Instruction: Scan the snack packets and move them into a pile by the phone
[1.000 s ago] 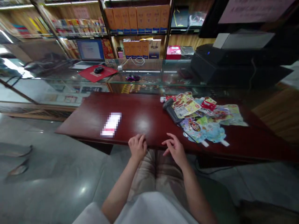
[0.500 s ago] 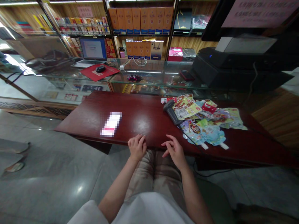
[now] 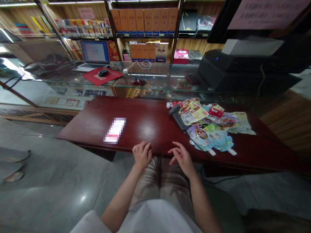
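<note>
My left hand (image 3: 142, 154) rests at the near edge of the dark red table (image 3: 116, 108), fingers loosely bent and slightly apart, with nothing seen in it. To its right, my right hand (image 3: 181, 156) hovers by the same edge, empty, its fingers spread. The nearest thing to the left hand is a bright, flat rectangle (image 3: 115, 130), pixelated beyond recognition. Beyond my right hand lie a dark handheld barcode scanner (image 3: 178, 118) and a pile of snack packets (image 3: 194, 111). Blue spouted pouches (image 3: 221, 140) with white caps lie at the pile's near side.
Behind the table runs a glass counter (image 3: 160, 76) with a laptop (image 3: 94, 53), a mouse on a red mat (image 3: 89, 77) and a second mouse (image 3: 138, 82). A black machine (image 3: 243, 69) stands at the right. Another person's foot (image 3: 14, 176) shows at far left.
Both hands keep their pose and place. The view has shifted very slightly; the things on the table have not moved.
</note>
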`<state>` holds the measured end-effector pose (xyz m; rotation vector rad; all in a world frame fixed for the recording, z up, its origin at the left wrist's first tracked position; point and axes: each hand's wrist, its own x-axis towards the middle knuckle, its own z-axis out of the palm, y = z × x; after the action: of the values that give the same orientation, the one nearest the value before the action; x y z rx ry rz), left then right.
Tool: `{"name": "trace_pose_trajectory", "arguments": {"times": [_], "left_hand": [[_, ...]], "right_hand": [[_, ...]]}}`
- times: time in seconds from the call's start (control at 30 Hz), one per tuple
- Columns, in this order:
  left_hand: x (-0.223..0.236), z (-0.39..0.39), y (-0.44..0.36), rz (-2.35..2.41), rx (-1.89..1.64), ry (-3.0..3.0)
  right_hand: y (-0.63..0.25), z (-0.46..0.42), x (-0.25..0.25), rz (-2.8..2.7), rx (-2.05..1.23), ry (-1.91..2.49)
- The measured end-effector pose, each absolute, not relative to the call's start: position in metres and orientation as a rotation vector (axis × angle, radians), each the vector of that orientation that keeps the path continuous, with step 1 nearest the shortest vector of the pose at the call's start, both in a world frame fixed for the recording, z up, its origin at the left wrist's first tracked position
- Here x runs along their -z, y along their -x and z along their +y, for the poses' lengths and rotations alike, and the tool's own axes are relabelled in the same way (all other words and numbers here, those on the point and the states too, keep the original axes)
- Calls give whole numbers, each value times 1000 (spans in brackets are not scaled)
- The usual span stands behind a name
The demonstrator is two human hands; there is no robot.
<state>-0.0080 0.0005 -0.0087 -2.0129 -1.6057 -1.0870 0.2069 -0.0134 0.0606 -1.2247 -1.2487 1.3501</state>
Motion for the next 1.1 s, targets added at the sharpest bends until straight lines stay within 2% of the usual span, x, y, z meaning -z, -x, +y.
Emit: {"name": "trace_pose_trajectory", "arguments": {"times": [0.4,0.6,0.73,0.9,0.97,1.1], "left_hand": [[-18,-9,0,-1744,1108,2047],[-47,-9,-2,-1927,973,2142],[-67,8,-4,-1970,922,2236],[-88,47,-21,-1984,1042,2432],[-92,63,-32,-2002,1101,2504],[-92,92,-52,-2006,1167,2610]], "right_hand": [[-209,-12,-60,-1253,-1391,1225],[-208,-10,-64,-1254,-1411,1243],[-209,-8,-71,-1222,-1479,1230],[-218,7,-84,-1313,-1575,1211],[-223,23,-91,-1425,-1387,1257],[-230,70,-105,-1675,-527,1544]]}}
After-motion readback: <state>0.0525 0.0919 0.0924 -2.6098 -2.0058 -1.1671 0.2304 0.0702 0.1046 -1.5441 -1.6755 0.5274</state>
